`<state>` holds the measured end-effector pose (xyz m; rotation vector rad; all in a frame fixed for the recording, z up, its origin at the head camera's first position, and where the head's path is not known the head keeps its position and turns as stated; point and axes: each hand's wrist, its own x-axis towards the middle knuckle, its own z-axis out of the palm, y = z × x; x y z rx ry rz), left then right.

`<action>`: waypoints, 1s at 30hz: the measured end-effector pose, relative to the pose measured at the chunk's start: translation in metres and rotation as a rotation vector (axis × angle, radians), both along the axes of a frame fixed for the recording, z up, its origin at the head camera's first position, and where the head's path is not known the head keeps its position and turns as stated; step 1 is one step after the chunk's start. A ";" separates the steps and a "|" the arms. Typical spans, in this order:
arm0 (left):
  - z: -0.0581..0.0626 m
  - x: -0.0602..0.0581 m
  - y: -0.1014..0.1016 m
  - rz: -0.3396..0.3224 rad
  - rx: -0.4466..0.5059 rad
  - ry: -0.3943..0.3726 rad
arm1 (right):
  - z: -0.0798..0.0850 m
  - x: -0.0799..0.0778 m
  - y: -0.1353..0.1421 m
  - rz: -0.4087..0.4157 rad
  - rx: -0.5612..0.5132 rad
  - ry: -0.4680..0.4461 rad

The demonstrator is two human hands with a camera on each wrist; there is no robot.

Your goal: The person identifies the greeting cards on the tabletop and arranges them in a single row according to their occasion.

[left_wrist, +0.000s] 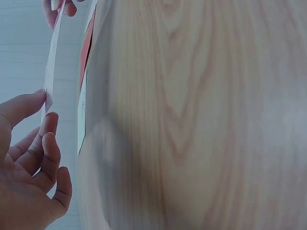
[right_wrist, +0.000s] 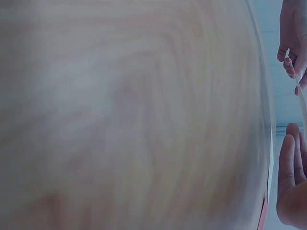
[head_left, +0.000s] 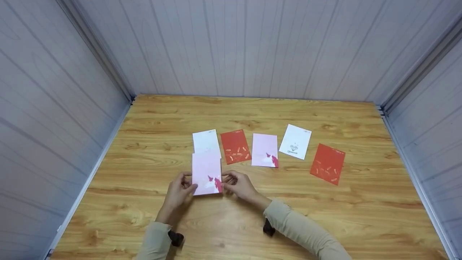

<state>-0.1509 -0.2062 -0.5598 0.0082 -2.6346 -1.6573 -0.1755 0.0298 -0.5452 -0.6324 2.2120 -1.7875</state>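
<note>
Between both hands a pink card (head_left: pixel 206 173) with a magenta and white figure in its lower right corner is held up over the table. My left hand (head_left: pixel 178 191) pinches its left edge, thumb on the front; the left wrist view shows the card (left_wrist: pixel 53 62) edge-on between thumb and fingers. On the opposite edge, the right hand (head_left: pixel 241 185) grips near the lower right corner. Behind the card, its top overlaps a white card (head_left: pixel 205 140) in the head view. In the right wrist view the right hand (right_wrist: pixel 291 187) is partly cut off at the frame's side.
To the right lie a red card (head_left: pixel 235 146), a second pink card (head_left: pixel 264 148), a white card with a diamond drawing (head_left: pixel 295 141) and another red card (head_left: pixel 327 164). The wood-grain table (head_left: pixel 144 159) is bounded by pale panel walls (head_left: pixel 231 47) at back and sides.
</note>
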 end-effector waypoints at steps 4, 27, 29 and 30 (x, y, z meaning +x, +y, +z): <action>-0.001 0.003 -0.001 -0.001 -0.033 -0.030 | -0.010 0.001 -0.002 -0.001 -0.013 -0.009; -0.009 0.018 -0.016 -0.032 -0.132 -0.150 | -0.017 0.025 -0.028 -0.106 0.005 -0.174; -0.008 0.019 -0.016 -0.034 -0.153 -0.170 | -0.026 0.023 -0.030 -0.118 0.028 -0.173; -0.008 0.019 -0.017 -0.031 -0.159 -0.183 | -0.031 0.022 -0.031 -0.125 0.030 -0.174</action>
